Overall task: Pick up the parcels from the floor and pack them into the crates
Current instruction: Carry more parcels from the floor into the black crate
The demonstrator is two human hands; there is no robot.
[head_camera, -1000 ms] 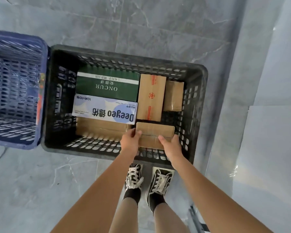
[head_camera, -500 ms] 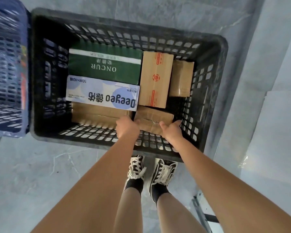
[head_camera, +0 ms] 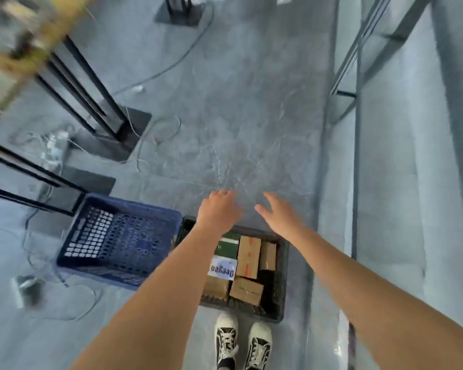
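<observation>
A black crate (head_camera: 280,300) stands on the floor in front of my shoes and holds several parcels. Among them are a small brown box (head_camera: 246,291) at the near side, a tall brown box with red tape (head_camera: 248,257), a green box (head_camera: 229,248) and a white Deeyeo box (head_camera: 223,267). A blue crate (head_camera: 118,241) with nothing visible inside stands at its left. My left hand (head_camera: 218,209) and my right hand (head_camera: 280,216) are raised above the black crate with fingers spread, holding nothing.
Black metal stands with flat bases (head_camera: 112,129) and loose cables (head_camera: 158,134) occupy the floor at left. A metal frame (head_camera: 348,94) runs along the right by the wall. Grey floor (head_camera: 238,116) stretches ahead. A blurred yellowish object (head_camera: 8,46) fills the top left corner.
Both hands let go of the small brown box, which now lies in the black crate, and rose up out of it. The view pulled up and back, showing the floor beyond.
</observation>
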